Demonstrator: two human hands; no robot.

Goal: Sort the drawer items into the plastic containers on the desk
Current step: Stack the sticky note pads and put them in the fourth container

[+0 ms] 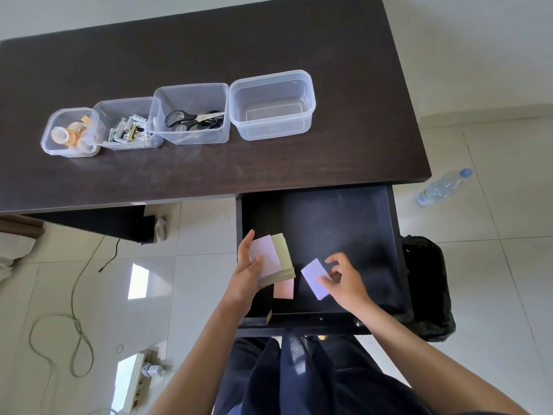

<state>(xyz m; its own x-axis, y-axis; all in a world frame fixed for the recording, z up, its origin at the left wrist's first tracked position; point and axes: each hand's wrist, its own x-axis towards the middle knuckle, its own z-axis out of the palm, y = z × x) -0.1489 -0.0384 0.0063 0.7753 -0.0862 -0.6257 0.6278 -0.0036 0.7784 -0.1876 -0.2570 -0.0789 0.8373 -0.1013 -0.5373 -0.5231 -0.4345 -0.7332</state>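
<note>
Pale floor tiles surround a dark desk (269,163) whose drawer (338,223) stands pulled out. At the drawer's front left corner the left hand (247,277) grips a stack of sticky-note pads (273,259) over a pink pad (284,288). Just beside it, the right hand (344,280) pinches a lilac pad (314,277). Farther, on the desk, four plastic containers (191,115) stand in a row; the rightmost container (272,106) holds nothing.

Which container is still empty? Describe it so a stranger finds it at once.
On the dark desk stands a row of four clear plastic containers. The empty container is the rightmost and largest, beside the one holding scissors.
</note>
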